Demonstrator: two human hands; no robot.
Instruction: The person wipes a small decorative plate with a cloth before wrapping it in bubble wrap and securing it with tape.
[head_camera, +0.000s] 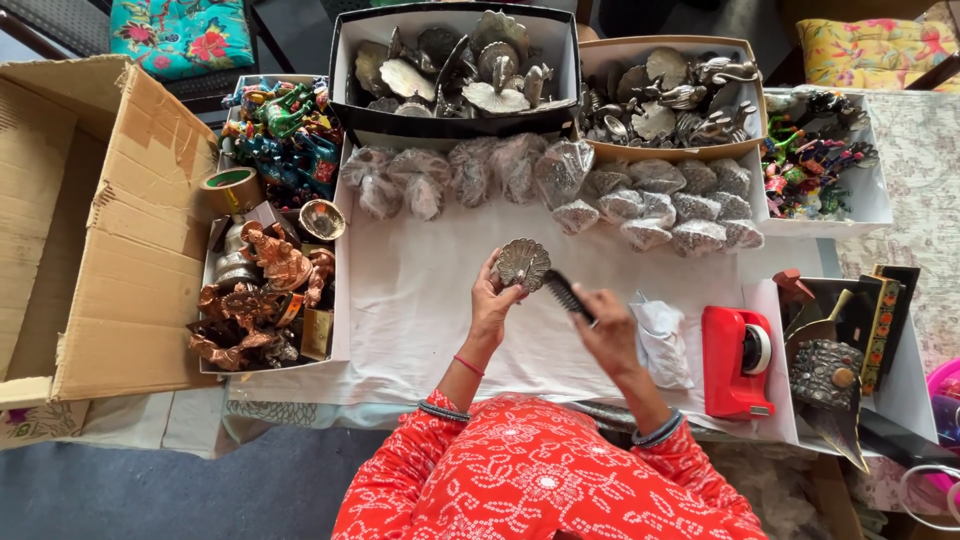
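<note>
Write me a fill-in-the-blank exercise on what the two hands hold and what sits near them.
1. The left hand holds a silver ____-shaped metal piece.
2. The right hand holds a black ____ against it.
3. The tape dispenser right of the hands is ____ in colour.
4. The cardboard box lies on the person's ____ side.

Missing words: shell; brush; red; left

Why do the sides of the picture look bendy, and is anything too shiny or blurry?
Head view: the wide lens bows the edges, so the cardboard box leans outward. Soft, even light, faint shadows. The silver shell piece in the left hand glints slightly. The brush in the right hand is sharp.
</note>
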